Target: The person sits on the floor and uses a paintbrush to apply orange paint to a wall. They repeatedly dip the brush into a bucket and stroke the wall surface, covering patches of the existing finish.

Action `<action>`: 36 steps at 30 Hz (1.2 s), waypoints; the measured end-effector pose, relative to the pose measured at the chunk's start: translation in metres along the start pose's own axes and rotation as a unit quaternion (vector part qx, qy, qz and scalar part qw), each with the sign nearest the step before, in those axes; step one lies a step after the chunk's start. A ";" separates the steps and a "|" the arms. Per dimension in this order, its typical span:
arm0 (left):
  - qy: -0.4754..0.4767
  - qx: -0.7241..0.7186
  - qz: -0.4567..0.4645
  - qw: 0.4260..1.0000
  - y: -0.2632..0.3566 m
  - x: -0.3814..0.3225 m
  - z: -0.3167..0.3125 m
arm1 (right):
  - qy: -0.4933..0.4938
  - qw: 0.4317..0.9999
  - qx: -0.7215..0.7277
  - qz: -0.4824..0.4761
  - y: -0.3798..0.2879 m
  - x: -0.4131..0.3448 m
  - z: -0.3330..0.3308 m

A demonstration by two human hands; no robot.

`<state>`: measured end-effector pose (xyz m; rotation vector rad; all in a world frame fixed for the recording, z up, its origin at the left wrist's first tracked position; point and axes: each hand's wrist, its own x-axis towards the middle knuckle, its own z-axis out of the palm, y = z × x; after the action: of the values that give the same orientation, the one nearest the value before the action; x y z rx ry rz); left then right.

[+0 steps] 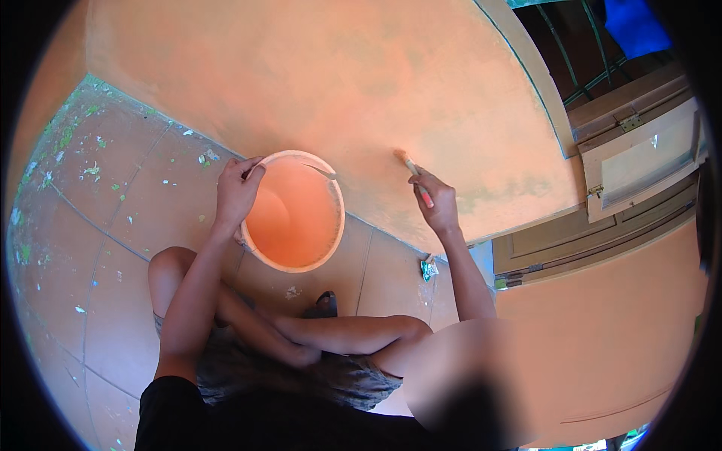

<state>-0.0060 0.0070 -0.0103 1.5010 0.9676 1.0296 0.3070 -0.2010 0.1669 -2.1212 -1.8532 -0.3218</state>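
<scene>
My left hand (240, 189) grips the rim of a paint bucket (340, 217), which is tilted so that its inside faces me. Orange paint (287, 225) coats the inside, and the rim looks cracked at the upper right. In my right hand (437, 197) is a paintbrush (411, 164) with a pale handle that is red near its end. Its orange-stained bristles are at the surface of the orange wall (338, 90), to the right of the bucket. Darker, uneven patches show on the wall.
Paint flakes lie scattered on the tiled floor (124, 225) at left. A crumpled green and white wrapper (428, 269) sits by the wall's foot. A dark sandal (325, 304) is near my crossed legs. At right are a wooden door (564, 237) and a small hinged glazed panel (648, 158).
</scene>
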 end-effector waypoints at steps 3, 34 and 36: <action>0.010 -0.003 0.010 1.000 -0.003 0.003 0.002 | 0.122 0.990 0.065 0.000 0.000 0.040 -0.094; -0.054 -0.018 0.034 0.998 -0.005 0.006 0.007 | 0.254 0.831 0.417 0.266 0.014 -0.140 0.072; -0.075 -0.018 0.025 0.997 -0.006 0.006 0.005 | 0.308 0.648 0.561 0.414 0.017 -0.149 0.070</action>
<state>-0.0002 0.0121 -0.0160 1.5548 0.8049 0.9495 0.3007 -0.3143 0.0459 -1.3641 -0.2793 0.2730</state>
